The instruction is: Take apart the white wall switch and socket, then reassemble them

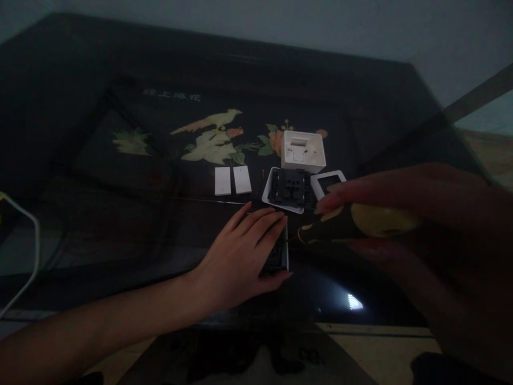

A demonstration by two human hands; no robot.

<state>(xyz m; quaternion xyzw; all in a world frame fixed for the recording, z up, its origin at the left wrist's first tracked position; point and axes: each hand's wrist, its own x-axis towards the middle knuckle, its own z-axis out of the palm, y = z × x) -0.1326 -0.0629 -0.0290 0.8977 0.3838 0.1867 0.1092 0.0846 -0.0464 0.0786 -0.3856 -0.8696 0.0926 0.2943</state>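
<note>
A white-edged switch unit with a black inside (276, 259) lies on the dark table, mostly covered by my left hand (240, 251). The fingers of that hand reach over its far edge and the thumb lies along its near edge. From the right comes my right hand (412, 235), closed around a screwdriver (331, 224) with a black and yellow handle. Its thin shaft points left at the unit's right side; whether the tip touches a screw cannot be made out. Just beyond lies a black switch frame (290, 187) on a white plate (269, 195).
Two white rocker caps (223, 181) lie side by side, with a small screw (263, 175) to their right. An open white back box (303, 149) stands behind, and a white frame (318, 187) lies near the screwdriver. A white cable (38, 235) hangs at far left.
</note>
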